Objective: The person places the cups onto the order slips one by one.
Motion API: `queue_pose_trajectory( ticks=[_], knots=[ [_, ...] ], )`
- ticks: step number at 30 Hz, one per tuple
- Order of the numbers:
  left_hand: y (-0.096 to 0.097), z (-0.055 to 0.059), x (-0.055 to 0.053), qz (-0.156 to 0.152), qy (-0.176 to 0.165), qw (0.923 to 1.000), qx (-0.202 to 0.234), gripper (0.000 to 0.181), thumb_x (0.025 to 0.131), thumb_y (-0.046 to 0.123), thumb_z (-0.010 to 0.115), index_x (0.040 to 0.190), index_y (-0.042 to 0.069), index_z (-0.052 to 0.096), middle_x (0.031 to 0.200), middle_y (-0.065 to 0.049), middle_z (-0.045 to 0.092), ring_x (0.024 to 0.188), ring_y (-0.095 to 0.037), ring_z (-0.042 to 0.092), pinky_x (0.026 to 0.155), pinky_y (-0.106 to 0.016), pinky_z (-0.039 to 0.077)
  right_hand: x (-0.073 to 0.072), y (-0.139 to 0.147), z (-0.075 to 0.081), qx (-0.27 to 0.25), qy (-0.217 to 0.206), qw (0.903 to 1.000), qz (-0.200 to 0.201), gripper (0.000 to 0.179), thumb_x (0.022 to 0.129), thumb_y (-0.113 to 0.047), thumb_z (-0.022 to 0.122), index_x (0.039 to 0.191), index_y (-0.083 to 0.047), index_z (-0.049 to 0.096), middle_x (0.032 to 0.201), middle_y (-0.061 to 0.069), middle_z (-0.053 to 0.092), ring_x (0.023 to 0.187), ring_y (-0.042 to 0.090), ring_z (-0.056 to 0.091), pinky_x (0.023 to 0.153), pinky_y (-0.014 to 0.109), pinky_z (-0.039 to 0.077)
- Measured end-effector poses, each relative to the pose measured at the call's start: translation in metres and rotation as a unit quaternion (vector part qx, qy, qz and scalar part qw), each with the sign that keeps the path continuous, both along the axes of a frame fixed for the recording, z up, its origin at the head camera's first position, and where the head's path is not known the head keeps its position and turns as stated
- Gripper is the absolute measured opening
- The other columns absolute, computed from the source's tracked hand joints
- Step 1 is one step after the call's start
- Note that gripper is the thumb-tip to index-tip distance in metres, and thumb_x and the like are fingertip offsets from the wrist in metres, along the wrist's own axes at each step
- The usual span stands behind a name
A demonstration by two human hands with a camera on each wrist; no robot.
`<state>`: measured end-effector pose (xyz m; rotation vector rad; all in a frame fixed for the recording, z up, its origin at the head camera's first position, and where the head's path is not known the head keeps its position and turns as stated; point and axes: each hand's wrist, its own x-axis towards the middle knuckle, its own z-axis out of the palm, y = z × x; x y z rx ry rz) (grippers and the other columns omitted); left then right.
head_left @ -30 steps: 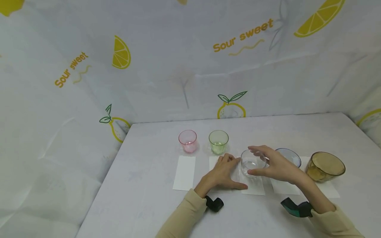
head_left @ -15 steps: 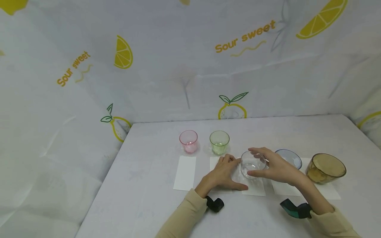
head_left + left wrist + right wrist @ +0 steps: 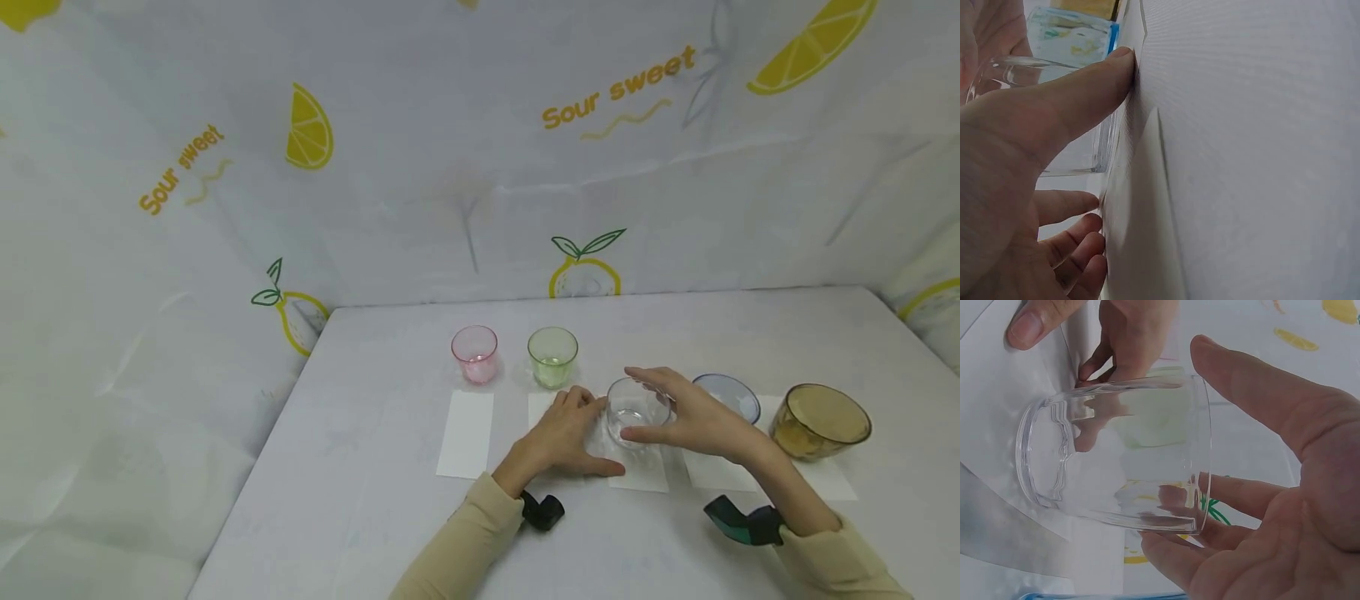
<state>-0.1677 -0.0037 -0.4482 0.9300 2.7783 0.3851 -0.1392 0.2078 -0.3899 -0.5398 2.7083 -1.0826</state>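
"So, where is the clear glass [image 3: 628, 408]?"

"Upright at the far end of the middle card [image 3: 637, 477], the third of five white cards [image 3: 465, 433] on the table [image 3: 352, 475]. I can't tell whether its base sits fully flat on the paper."

"And the right hand [image 3: 701, 421]?"

"Bent round that glass: thumb on the near side, fingers round the far side, up by the rim. The right wrist view shows it best (the glass lies sideways there, which is only the camera's slant). How firmly it grips, I can't tell."

"What about the left hand [image 3: 564, 435]?"

"Just beside the glass, its thumb stretched well apart from the fingers. The thumb tip is at the left edge of the middle card, and the forefinger reaches that card's far left corner. The hand covers much of the second card [image 3: 538, 407]."

"The other glasses?"

"The pink glass [image 3: 475, 358] and green glass [image 3: 552, 362] stand on the table beyond the two leftmost cards. The blue glass [image 3: 727, 398] is just beyond the right hand, partly hidden by it. The amber glass [image 3: 817, 429] stands farthest right, by the last card."

"Sleeves [image 3: 459, 542]?"

"Beige, with a dark device [image 3: 543, 512] at each wrist."
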Motion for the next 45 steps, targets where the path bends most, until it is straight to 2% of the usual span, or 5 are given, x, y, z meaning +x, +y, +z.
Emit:
queue_pose_trajectory(
  ticks=[8, 17, 22, 32, 45],
  knots=[
    [-0.006, 0.010, -0.004, -0.029, 0.001, 0.9994, 0.018, 0.092, 0.083, 0.057, 0.079, 0.156, 0.015, 0.042, 0.138, -0.003, 0.055, 0.123, -0.014, 0.051, 0.103, -0.023, 0.045, -0.001, -0.002, 0.006, -0.043, 0.039, 0.9983, -0.003, 0.086, 0.085, -0.032, 0.084, 0.152, 0.000, 0.042, 0.152, 0.027, 0.044, 0.139, 0.050, 0.042, 0.110, 0.065, 0.037],
    [-0.018, 0.024, -0.010, -0.031, -0.033, 0.9979, 0.047, 0.093, 0.085, 0.050, 0.079, 0.159, 0.014, 0.036, 0.149, -0.009, 0.050, 0.136, -0.020, 0.048, 0.112, -0.031, 0.043, -0.009, -0.009, 0.012, -0.087, 0.086, 0.9924, 0.009, 0.083, 0.085, -0.021, 0.084, 0.153, -0.002, 0.041, 0.151, 0.024, 0.047, 0.140, 0.043, 0.044, 0.109, 0.054, 0.039],
    [-0.024, 0.030, -0.007, -0.025, -0.034, 0.9982, 0.042, 0.093, 0.086, 0.053, 0.077, 0.160, 0.019, 0.034, 0.151, -0.007, 0.049, 0.137, -0.020, 0.047, 0.112, -0.033, 0.043, -0.013, -0.015, 0.015, -0.110, 0.091, 0.9896, 0.012, 0.081, 0.086, -0.020, 0.084, 0.154, -0.005, 0.042, 0.153, 0.018, 0.047, 0.140, 0.036, 0.043, 0.111, 0.048, 0.038],
    [-0.041, 0.039, 0.002, -0.016, -0.009, 0.9986, 0.049, 0.092, 0.086, 0.056, 0.075, 0.160, 0.022, 0.034, 0.151, -0.005, 0.050, 0.137, -0.022, 0.048, 0.112, -0.038, 0.043, -0.020, -0.024, 0.021, -0.121, 0.093, 0.9882, 0.014, 0.081, 0.087, -0.019, 0.083, 0.155, -0.005, 0.040, 0.155, 0.017, 0.045, 0.141, 0.036, 0.044, 0.112, 0.046, 0.037],
    [-0.069, 0.044, 0.010, 0.012, 0.007, 0.9985, 0.052, 0.095, 0.085, 0.061, 0.074, 0.162, 0.025, 0.031, 0.149, -0.004, 0.050, 0.132, -0.022, 0.050, 0.110, -0.041, 0.045, -0.029, -0.041, 0.033, -0.122, 0.088, 0.9884, 0.022, 0.081, 0.087, -0.021, 0.082, 0.155, -0.004, 0.040, 0.160, 0.017, 0.039, 0.148, 0.040, 0.037, 0.118, 0.055, 0.034]
  ],
)
